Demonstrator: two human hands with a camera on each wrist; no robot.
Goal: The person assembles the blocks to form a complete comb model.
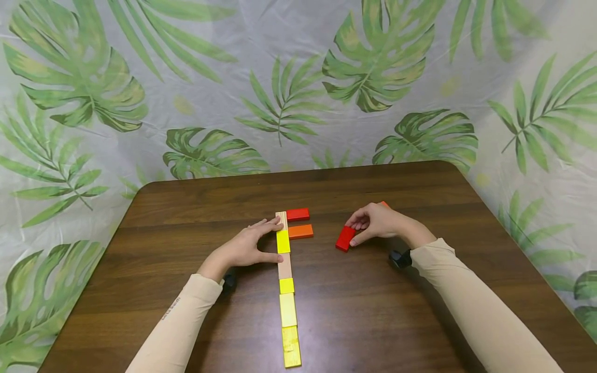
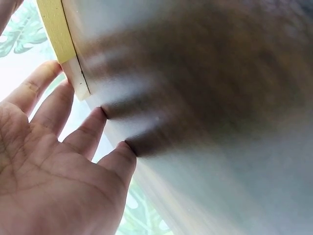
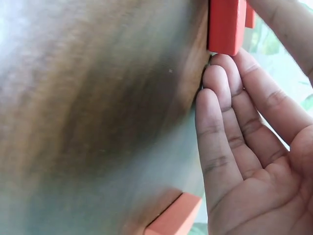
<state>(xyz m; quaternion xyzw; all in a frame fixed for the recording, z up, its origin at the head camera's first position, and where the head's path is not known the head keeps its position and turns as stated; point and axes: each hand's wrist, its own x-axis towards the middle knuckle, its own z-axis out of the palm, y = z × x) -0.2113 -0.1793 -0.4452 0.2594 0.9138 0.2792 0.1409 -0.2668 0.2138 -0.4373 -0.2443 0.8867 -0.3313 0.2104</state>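
Observation:
A straight row of flat yellow and plain wooden blocks runs down the middle of the table. My left hand [image 1: 247, 246] reaches over it from the left, fingers spread. Its fingertips touch the far plain block [image 1: 281, 217] and its thumb meets another plain block [image 1: 284, 268], with a yellow block [image 1: 283, 242] between. In the left wrist view, the fingertips lie along the plain block [image 2: 77, 81]. To the right of the row, my right hand [image 1: 380, 223] pinches a red block [image 1: 345, 238] by thumb and fingers, low at the tabletop.
A red block [image 1: 297, 214] and an orange block [image 1: 300, 231] stick out rightward from the row's far end. Another orange block [image 1: 384, 204] is mostly hidden behind my right hand. A leaf-patterned cloth [image 1: 289, 103] hangs behind the brown table [image 1: 210, 202].

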